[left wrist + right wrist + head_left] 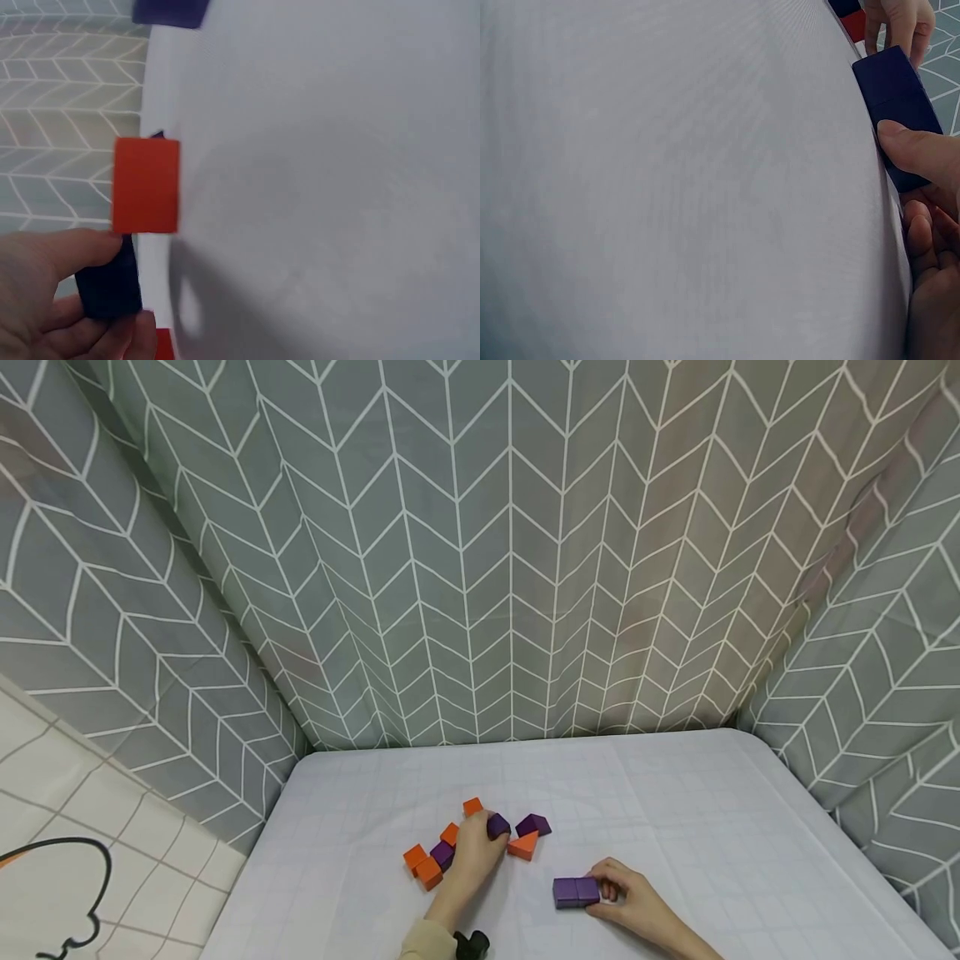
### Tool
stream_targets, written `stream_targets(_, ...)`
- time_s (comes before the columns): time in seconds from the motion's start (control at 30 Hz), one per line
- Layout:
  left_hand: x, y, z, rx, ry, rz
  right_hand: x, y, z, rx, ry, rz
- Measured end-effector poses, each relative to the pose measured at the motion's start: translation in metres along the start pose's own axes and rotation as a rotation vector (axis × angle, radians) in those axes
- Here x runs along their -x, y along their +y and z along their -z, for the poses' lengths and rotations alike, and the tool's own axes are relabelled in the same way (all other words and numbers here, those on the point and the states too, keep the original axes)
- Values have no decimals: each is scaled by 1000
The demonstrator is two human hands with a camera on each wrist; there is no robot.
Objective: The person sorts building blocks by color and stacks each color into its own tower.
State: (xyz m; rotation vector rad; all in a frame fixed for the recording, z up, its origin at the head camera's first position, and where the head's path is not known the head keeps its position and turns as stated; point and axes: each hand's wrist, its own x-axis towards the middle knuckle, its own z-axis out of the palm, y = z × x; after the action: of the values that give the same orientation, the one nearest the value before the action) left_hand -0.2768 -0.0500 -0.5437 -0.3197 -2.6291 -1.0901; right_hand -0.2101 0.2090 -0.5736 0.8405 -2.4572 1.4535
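My left hand [468, 853] pinches a purple cube [498, 826] between thumb and fingers, among the loose blocks left of the table's middle. In the left wrist view that cube [110, 286] looks nearly black, with an orange triangular block [146, 185] just beyond it. Nearer the front, my right hand [633, 897] grips the right end of two purple cubes [576, 892] that sit flush side by side. The right wrist view shows the thumb on top of this purple pair [896, 94], a thin seam crossing it.
A purple triangular block [534, 825] lies right of the left hand. Several orange cubes [429, 872] and another purple cube [442, 855] cluster to its left, one orange cube [472, 806] behind it. A white cloth covers the table [675, 802]; patterned curtains [510, 568] enclose it.
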Motion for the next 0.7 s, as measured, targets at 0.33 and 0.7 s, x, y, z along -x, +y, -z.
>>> stream_targets(0.33, 0, 36, 8, 125, 60, -26, -1, -3, 1, -2, 0, -7)
stream_targets(0.7, 19, 67, -16, 96, -129, -246, 1, -1, -1, -21, 24, 53)
